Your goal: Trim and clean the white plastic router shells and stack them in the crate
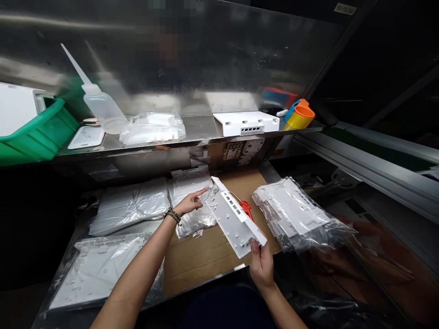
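A white plastic panel [228, 224] with a row of square slots along its raised edge is tilted above the cardboard sheet [187, 262]. My right hand [262, 265] pinches its near lower corner between thumb and fingers. At the panel's far left edge is my left hand [190, 203], index finger stretched out and nothing held; whether the fingertip touches the panel I cannot tell. Behind the panel, red-handled scissors [246, 209] are partly hidden. Another white panel [192, 178] in clear plastic lies just beyond my left hand.
Stacked bagged panels [295, 205] lie right, clear plastic bags [133, 203] left, and a bagged panel [99, 269] front left. The shelf above carries a green bin [41, 135], a squeeze bottle [106, 109], a white slotted part [248, 122] and a yellow tape roll [298, 119].
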